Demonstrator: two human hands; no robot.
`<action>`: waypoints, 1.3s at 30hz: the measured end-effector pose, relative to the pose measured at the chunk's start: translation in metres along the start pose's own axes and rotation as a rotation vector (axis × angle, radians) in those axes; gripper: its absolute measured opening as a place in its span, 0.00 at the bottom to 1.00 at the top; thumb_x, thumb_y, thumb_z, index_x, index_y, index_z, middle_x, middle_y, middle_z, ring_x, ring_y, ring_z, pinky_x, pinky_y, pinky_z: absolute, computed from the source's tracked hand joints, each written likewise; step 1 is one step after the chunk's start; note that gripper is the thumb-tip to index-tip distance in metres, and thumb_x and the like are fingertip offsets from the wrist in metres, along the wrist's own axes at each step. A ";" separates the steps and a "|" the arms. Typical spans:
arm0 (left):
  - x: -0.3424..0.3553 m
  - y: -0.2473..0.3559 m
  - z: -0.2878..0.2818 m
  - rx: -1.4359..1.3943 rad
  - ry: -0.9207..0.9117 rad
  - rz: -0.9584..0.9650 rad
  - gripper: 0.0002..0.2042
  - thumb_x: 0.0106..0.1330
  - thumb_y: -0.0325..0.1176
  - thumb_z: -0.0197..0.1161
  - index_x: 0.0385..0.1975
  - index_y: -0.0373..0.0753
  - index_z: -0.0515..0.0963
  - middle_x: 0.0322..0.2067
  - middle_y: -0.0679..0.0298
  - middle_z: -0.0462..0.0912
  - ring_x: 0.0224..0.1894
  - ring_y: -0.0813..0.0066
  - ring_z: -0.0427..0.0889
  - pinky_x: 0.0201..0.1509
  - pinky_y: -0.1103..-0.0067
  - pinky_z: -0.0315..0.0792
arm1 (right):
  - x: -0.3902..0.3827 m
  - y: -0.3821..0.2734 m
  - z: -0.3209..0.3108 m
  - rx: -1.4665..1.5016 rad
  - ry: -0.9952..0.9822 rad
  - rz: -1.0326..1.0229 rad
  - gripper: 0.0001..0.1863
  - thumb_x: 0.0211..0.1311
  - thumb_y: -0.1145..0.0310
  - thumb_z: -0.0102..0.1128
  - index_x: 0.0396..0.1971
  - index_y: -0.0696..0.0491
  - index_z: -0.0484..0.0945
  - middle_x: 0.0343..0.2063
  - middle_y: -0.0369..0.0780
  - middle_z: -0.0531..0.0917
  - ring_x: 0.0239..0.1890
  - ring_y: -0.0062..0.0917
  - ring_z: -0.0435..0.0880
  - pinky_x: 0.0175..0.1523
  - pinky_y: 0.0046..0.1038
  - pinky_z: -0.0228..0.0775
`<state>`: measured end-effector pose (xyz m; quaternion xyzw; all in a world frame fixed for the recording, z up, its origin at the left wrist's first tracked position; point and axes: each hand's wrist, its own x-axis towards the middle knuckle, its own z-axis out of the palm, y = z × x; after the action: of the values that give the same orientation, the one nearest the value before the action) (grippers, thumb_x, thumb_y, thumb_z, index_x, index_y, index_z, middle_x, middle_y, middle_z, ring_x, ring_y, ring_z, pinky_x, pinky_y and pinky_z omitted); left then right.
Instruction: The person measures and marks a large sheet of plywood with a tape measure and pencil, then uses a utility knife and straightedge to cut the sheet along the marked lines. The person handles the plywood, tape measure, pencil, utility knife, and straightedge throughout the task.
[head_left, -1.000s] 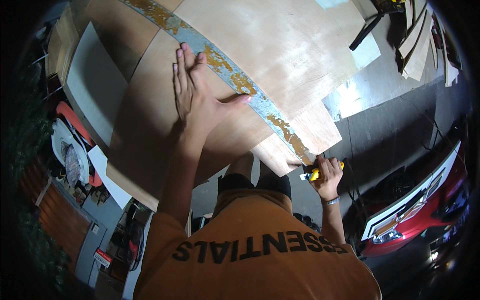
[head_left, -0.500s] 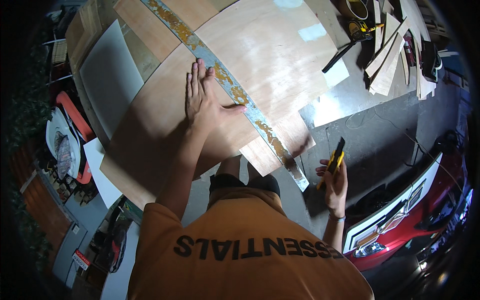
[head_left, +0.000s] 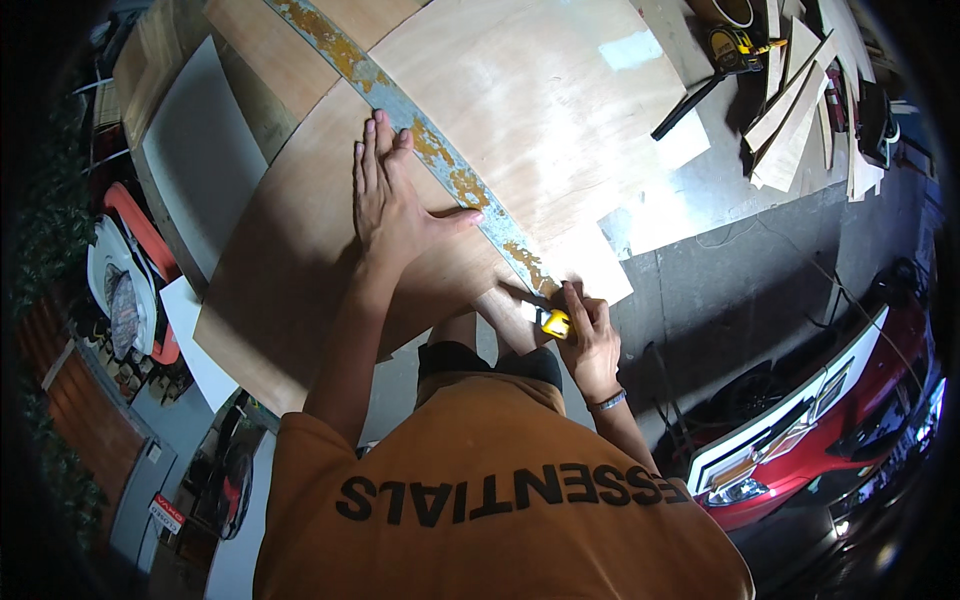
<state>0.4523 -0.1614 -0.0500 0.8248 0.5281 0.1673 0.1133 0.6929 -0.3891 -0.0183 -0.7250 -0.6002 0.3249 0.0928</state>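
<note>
A large curved-edged plywood sheet (head_left: 280, 240) lies on the work surface, and a long flat metal strip (head_left: 432, 150) with worn orange-brown patches crosses it diagonally. My left hand (head_left: 392, 222) rests on the plywood with fingers stretched out, its fingertips and thumb against the strip's edge. My right hand (head_left: 592, 352) is closed around a yellow utility knife (head_left: 556, 323) at the strip's near end. Its blade end is over the narrow plywood piece (head_left: 598, 262) that sticks out beside the strip; whether the blade touches wood I cannot tell.
A yellow-black tape measure (head_left: 735, 47) and several wood offcuts (head_left: 790, 130) lie at the far right. At the left a white panel (head_left: 205, 150) lies beside the plywood. A white board (head_left: 790, 425) stands before a red car (head_left: 800, 470) at right.
My right hand has moved left and forward with the utility knife, from beside the work surface to the strip's near end. My left hand keeps its place on the plywood and strip.
</note>
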 end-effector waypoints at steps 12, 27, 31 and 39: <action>0.002 0.001 0.002 -0.010 0.030 0.028 0.60 0.34 0.63 0.81 0.63 0.29 0.60 0.69 0.35 0.57 0.72 0.38 0.57 0.75 0.52 0.53 | -0.002 0.002 0.015 0.064 0.115 -0.045 0.44 0.41 0.76 0.72 0.67 0.47 0.72 0.46 0.40 0.77 0.40 0.34 0.84 0.40 0.34 0.80; 0.002 -0.001 0.004 -0.027 0.035 0.032 0.60 0.35 0.64 0.80 0.65 0.29 0.59 0.70 0.35 0.55 0.73 0.37 0.55 0.76 0.52 0.51 | 0.002 0.003 0.015 0.095 0.163 -0.074 0.42 0.40 0.76 0.72 0.64 0.51 0.75 0.46 0.40 0.78 0.38 0.34 0.85 0.40 0.34 0.80; 0.000 -0.001 0.005 -0.017 0.030 0.029 0.60 0.35 0.64 0.80 0.64 0.29 0.60 0.70 0.35 0.55 0.73 0.38 0.55 0.76 0.52 0.51 | 0.000 0.003 0.016 0.105 0.155 -0.069 0.42 0.39 0.77 0.72 0.64 0.52 0.75 0.46 0.40 0.78 0.38 0.34 0.85 0.41 0.34 0.79; 0.004 0.008 -0.006 -0.045 -0.050 -0.046 0.60 0.35 0.58 0.83 0.65 0.27 0.59 0.72 0.36 0.52 0.74 0.38 0.52 0.76 0.50 0.49 | 0.011 0.000 -0.012 0.505 0.127 0.044 0.30 0.58 0.80 0.65 0.61 0.58 0.65 0.46 0.46 0.76 0.40 0.37 0.83 0.42 0.34 0.77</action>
<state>0.4581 -0.1613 -0.0413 0.8135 0.5402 0.1559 0.1487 0.7007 -0.3756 -0.0130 -0.7107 -0.4769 0.4202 0.3014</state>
